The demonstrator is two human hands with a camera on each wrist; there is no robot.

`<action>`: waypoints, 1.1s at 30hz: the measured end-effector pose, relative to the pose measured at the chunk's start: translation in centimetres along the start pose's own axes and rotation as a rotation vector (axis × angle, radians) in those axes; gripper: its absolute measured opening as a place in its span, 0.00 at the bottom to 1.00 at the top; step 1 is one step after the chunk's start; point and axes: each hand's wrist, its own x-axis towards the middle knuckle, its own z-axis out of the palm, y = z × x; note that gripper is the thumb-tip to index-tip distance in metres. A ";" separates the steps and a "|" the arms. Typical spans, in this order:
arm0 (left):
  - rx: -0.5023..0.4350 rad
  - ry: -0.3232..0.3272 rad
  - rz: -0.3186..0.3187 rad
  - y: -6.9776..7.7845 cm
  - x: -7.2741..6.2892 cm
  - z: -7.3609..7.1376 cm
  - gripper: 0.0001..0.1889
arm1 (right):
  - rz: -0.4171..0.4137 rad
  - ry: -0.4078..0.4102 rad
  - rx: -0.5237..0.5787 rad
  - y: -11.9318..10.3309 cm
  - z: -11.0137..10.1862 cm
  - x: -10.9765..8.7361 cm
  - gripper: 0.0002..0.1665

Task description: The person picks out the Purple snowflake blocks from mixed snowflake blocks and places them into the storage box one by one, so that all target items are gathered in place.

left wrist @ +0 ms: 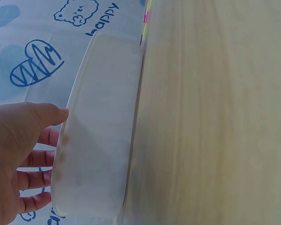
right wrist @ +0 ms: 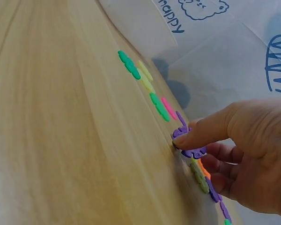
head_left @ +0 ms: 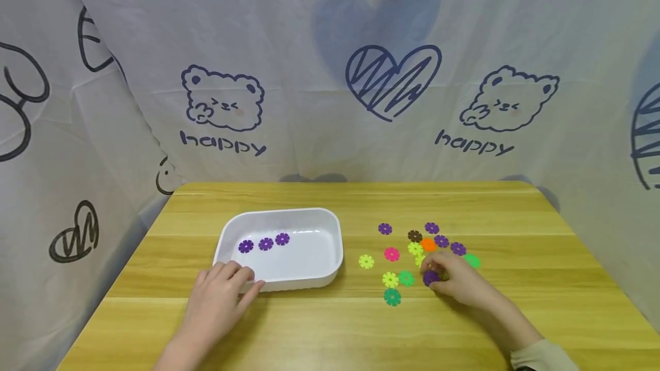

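Observation:
My left hand (head_left: 219,293) holds the near left rim of a white plastic tray (head_left: 309,284). In the left wrist view, thumb and fingers of this hand (left wrist: 14,154) meet the edge of the tray's wall (left wrist: 100,126), the fingertips partly hidden behind it. Three purple notched discs (head_left: 265,244) lie inside the tray. Over the loose discs at right, my right hand (head_left: 459,279) pinches a purple notched disc (head_left: 430,278) between thumb and fingers. The right wrist view shows this disc (right wrist: 194,153) partly covered by the thumb, just above the others.
Scattered on the wooden table (head_left: 319,336) right of the tray are purple discs (head_left: 385,228), yellow discs (head_left: 366,261), green discs (head_left: 392,296), a pink disc (head_left: 392,254), an orange disc (head_left: 428,244) and a brown disc (head_left: 415,236). A printed cloth (head_left: 319,130) hangs behind the table.

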 end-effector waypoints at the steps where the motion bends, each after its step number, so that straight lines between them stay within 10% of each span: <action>1: 0.001 0.000 0.000 0.0 0.0 0.0 0.11 | 0.002 -0.004 0.013 0.0 0.0 0.0 0.16; 13: -0.001 -0.017 -0.006 -0.1 0.0 -0.1 0.10 | 0.110 -0.068 0.323 -0.3 -0.4 1.3 0.07; 33: 0.014 0.028 0.027 -0.2 0.0 0.1 0.11 | 0.030 -0.075 0.409 -6.1 -0.1 7.4 0.11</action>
